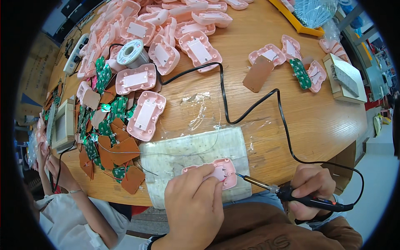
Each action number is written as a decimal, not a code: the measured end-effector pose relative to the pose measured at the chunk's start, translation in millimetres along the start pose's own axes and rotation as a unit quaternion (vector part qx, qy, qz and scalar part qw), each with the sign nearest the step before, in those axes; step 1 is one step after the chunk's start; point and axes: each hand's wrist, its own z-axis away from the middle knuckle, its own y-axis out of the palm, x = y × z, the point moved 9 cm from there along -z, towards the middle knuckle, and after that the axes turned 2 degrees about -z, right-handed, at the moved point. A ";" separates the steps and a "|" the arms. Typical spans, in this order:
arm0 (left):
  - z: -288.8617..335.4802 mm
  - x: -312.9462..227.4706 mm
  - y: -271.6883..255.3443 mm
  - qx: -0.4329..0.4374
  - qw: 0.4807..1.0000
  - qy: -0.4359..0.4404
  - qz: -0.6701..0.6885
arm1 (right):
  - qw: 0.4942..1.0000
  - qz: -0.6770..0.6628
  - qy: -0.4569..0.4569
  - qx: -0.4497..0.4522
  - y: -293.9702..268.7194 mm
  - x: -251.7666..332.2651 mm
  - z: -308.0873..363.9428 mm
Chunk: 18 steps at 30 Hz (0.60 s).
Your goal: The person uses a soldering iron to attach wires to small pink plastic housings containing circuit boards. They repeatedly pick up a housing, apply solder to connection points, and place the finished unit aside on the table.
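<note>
One broad worktop (266, 112) of smooth, grained wood carries everything, its far left buried under a heap (168, 30) of rounded, matt pink plastic shells. At the near left sits another person (83, 216) in white. A pale, speckled pad (225, 143) lies along the near edge; left of it spill flat brown boards (125, 148) and glossy green boards (120, 106). A black cord (223, 87) zigzags over the wood between the pad and the shells at far right. Beyond the boards stands a shiny spool (139, 58) of wire. The right hand (314, 183) is clenched round the black handle of a soldering iron (287, 193). The left hand (193, 206) bends its fingers over a wavy-edged pink shell (229, 177) on the pad, hiding much of it. The iron's slim tip is at that shell's right edge; whether they touch, I cannot tell.
</note>
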 end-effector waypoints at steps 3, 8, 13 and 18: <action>-1.1 0.3 -0.5 0.008 1.000 -0.002 0.004 | 1.000 0.008 -0.005 0.018 3.9 0.8 -2.9; -2.3 1.0 0.3 0.009 1.000 -0.002 0.006 | 0.999 0.020 -0.008 0.046 15.3 0.8 -6.0; -2.4 0.4 0.6 0.011 1.000 -0.002 0.002 | 0.997 0.014 -0.021 0.067 23.3 2.0 -10.7; -3.7 -0.6 0.9 0.014 1.000 -0.001 0.002 | 0.988 0.052 -0.046 0.135 28.9 11.1 -15.3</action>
